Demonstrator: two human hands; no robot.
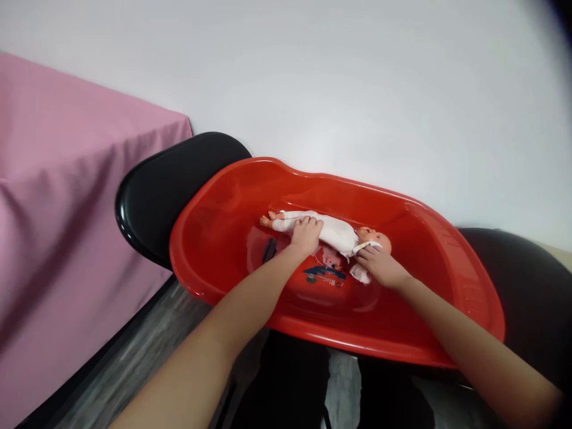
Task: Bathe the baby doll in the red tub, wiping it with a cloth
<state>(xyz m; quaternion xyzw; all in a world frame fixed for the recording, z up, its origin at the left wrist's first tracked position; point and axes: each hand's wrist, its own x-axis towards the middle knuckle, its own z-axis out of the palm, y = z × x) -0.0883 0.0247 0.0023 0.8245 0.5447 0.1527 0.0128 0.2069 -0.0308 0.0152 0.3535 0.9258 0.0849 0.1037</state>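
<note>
A baby doll (337,233) in a white outfit lies on its back inside a red baby bathtub (214,235), its feet to the left and its head to the right. My left hand (307,235) rests over the doll's hip and upper legs, fingers curled onto it. Beside the doll's neck and cheek, my right hand (379,265) is closed on a white cloth (360,274). Part of this cloth shows above the fingers, and part hangs below them. I cannot tell whether it belongs to the doll's outfit. My right fingertips are partly hidden.
The tub rests between a black chair (179,190) on the left and another dark chair (531,298) on the right. A pink cloth-covered table (80,137) stands at the left. Behind the tub rises a white wall (335,89). A printed picture (326,275) marks the tub's bottom.
</note>
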